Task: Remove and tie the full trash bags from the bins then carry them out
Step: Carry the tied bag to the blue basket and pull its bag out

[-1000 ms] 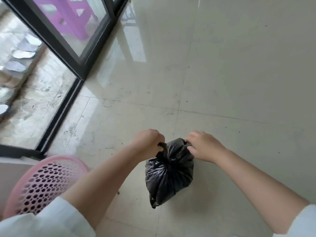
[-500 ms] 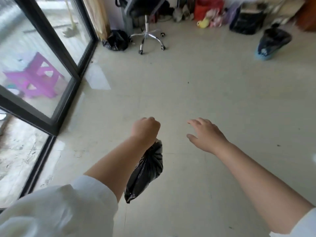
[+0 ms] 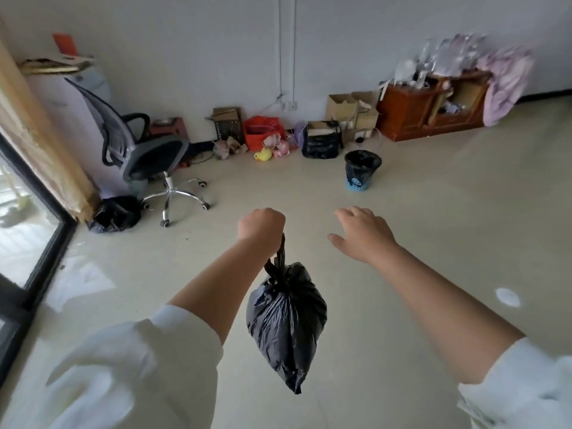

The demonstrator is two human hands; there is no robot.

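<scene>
A small black trash bag (image 3: 286,320), knotted at its top, hangs in the air from my left hand (image 3: 260,226), which is shut on the bag's tied ends. My right hand (image 3: 360,233) is held out to the right of it, fingers apart, holding nothing. Farther off on the floor stands a small blue bin (image 3: 361,171) lined with a black bag. Another black bag (image 3: 114,213) lies on the floor by the door frame at the left.
A grey office chair (image 3: 151,159) on castors stands at the left. Boxes, a red bag and toys (image 3: 263,140) line the far wall. A brown cabinet (image 3: 433,106) piled with clothes is at the back right. A glass sliding door (image 3: 28,236) runs along the left.
My right hand has let go of the bag, which now hangs from my left hand alone and is lifted off the floor. My view has risen from the floor to the room.
</scene>
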